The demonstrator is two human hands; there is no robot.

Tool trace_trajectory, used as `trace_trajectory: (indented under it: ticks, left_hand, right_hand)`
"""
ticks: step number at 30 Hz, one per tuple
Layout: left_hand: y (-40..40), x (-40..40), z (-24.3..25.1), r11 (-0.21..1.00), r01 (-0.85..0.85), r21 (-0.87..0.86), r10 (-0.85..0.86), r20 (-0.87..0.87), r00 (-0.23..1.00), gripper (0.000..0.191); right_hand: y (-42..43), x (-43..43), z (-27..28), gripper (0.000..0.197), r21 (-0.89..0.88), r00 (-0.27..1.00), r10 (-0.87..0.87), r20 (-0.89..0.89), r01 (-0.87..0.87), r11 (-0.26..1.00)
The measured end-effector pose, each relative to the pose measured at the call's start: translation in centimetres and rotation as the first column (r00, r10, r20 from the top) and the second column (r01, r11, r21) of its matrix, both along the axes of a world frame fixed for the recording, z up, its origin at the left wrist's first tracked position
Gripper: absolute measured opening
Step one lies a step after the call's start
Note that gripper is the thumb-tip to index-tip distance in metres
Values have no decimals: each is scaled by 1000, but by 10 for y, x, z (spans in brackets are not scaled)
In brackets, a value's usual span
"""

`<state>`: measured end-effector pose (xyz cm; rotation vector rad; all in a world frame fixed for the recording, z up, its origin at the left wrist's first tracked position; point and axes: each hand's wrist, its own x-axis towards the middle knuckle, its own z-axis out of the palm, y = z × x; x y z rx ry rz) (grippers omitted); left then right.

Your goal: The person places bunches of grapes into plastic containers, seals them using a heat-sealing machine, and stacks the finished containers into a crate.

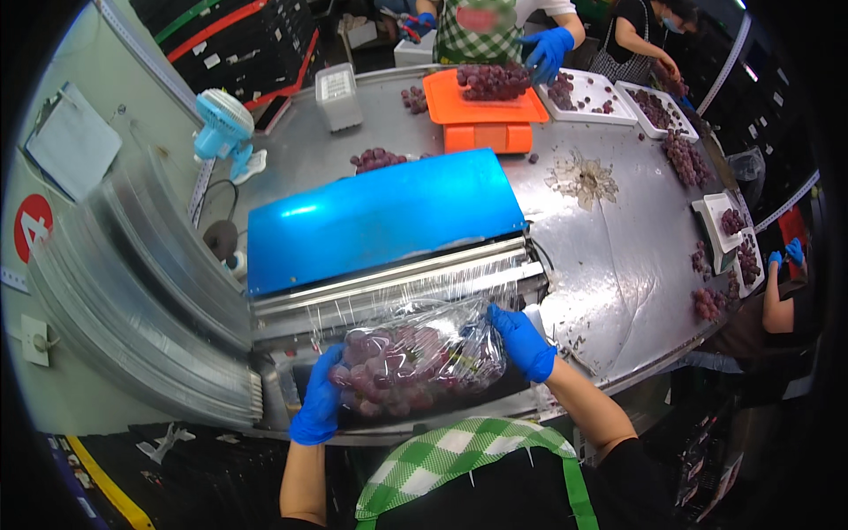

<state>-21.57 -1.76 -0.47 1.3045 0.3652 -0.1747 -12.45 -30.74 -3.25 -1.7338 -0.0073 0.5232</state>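
Observation:
A clear plastic tray of red grapes (391,371) lies before me, with cling film (424,291) stretched over its top. The film runs back over the metal bars of a film wrapping machine (384,205) with a blue cover. My left hand (319,401), in a blue glove, grips the tray's left end. At the far right corner, my gloved right hand (527,341) pinches the film and tray edge. Folds and glare in the film partly hide the grapes on the right.
Nested clear trays (152,311) lean in a long stack at left, near a small blue fan (222,126). An orange scale (487,109) bears grapes, with a gloved co-worker (510,33) behind it. White trays (589,112) and a white scale (719,228) stand to the right.

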Motion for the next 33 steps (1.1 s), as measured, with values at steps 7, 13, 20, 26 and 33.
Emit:
trace_trajectory:
  ticks: [7,13,20,26,33]
  left_hand:
    - [-28,-33,-32,854,-62,-517,166,158,973,33]
    - [-69,-38,-29,516,214,-829,256,388,885,37]
    - [-70,-37,-24,559,197,-805,257,395,882,36]
    - [-66,-49,-23,595,153,-789,261,369,892,36]
    - [-62,-61,-21,623,115,-774,258,342,904,36]
  right_hand:
    - [15,-41,1,42,532,912,-142,-386,346,773]
    - [26,-63,19,68,832,781,299,-548,472,293]
    - [27,-87,30,75,896,752,488,-442,390,211]
    - [15,-54,77,80,619,895,348,-279,-109,778]
    - [71,-4,91,45,328,727,634,-262,-551,767]
